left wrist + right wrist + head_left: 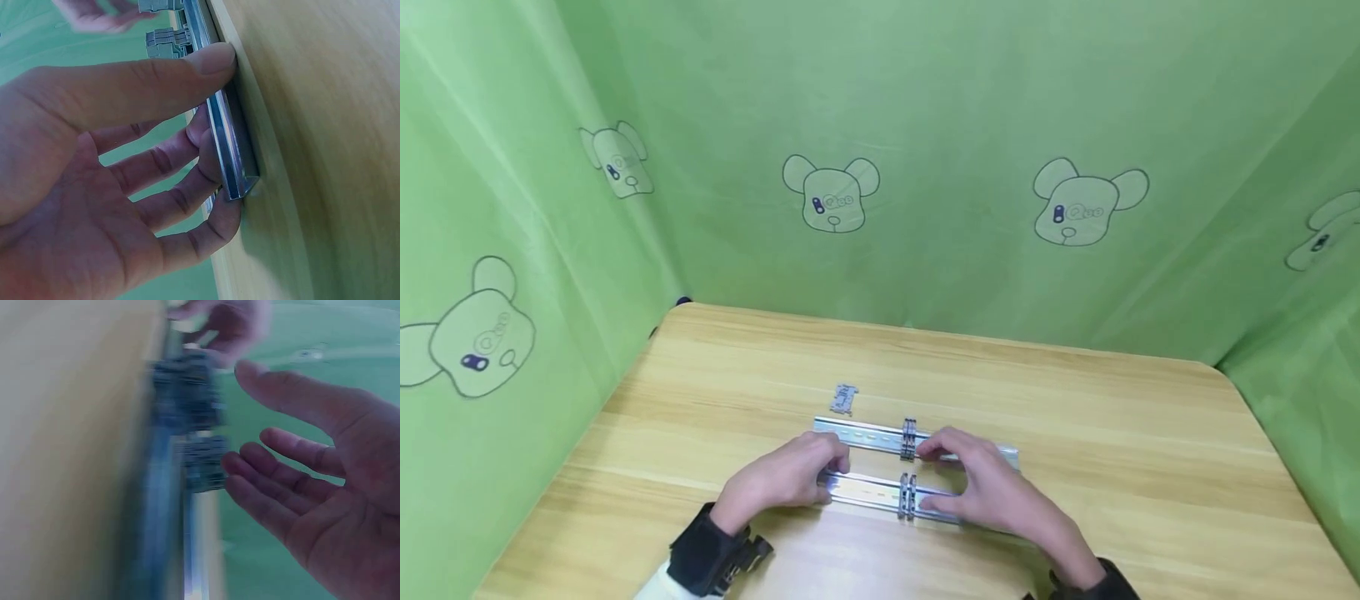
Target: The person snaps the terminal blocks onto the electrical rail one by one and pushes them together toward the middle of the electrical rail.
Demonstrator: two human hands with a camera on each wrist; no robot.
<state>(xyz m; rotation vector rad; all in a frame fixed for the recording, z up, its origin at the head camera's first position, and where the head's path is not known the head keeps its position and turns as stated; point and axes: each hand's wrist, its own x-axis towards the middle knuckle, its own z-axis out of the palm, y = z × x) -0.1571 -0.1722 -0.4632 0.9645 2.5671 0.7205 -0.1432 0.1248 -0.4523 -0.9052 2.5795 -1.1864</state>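
Observation:
Two slotted metal DIN rails lie on the table, a near rail (pixel 865 492) and a far rail (pixel 868 435). Thin grey terminal blocks (pixel 903 497) stand across the near rail, and more grey terminal blocks (pixel 908 439) sit on the far one. My left hand (pixel 786 473) grips the near rail's left end, thumb along one edge and fingers against the other, as the left wrist view shows. Over the right half of the rails, my right hand (pixel 992 492) is spread with thumb and fingers apart. Its fingers (pixel 250 475) hold nothing in the blurred right wrist view.
A loose grey terminal block (pixel 844 398) lies flat beyond the far rail's left part. The wooden table (pixel 1075 400) has rounded far corners. Green curtains (pixel 955 108) with printed bear heads surround it at the back and sides.

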